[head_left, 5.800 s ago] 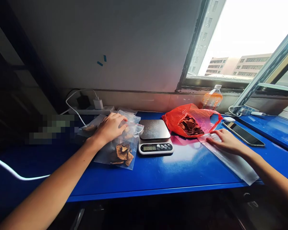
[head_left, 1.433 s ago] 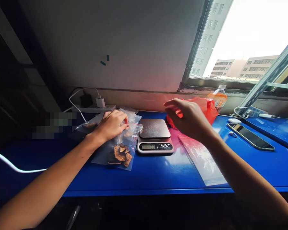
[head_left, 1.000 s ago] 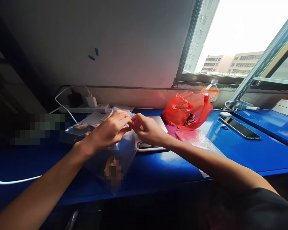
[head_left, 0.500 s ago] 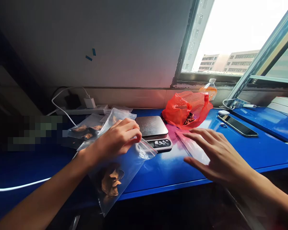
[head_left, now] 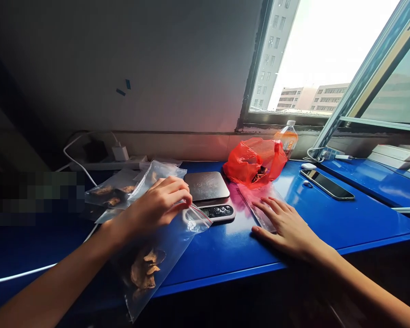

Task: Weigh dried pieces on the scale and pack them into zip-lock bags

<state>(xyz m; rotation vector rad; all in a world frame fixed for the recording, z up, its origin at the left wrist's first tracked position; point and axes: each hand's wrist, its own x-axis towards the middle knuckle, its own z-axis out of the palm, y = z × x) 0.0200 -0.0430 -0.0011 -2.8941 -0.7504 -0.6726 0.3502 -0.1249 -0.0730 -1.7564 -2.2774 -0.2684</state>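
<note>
My left hand [head_left: 167,198] pinches the top edge of a clear zip-lock bag [head_left: 172,255], which hangs tilted over the table's front edge. Brown dried slices [head_left: 146,271] lie in its lower part. My right hand [head_left: 287,225] is spread, fingers apart, on or just over a flat clear plastic bag [head_left: 259,207]; contact is hard to judge. Between the hands stands a kitchen scale [head_left: 207,186] with a bare metal plate, its display partly behind the held bag. A red plastic bag [head_left: 249,164] with dark dried pieces in its mouth sits behind the flat bag.
More zip-lock bags with dried slices [head_left: 114,189] lie at the left. A power strip with a white charger [head_left: 119,152] stands by the wall. A drink bottle [head_left: 289,139], a phone [head_left: 328,184] and a white earbud case [head_left: 308,166] are at the right on the blue table [head_left: 362,223].
My right hand has come down and left onto or close to the flat clear bag. My left hand keeps its pinch on the filled bag. The whole view has shifted slightly.
</note>
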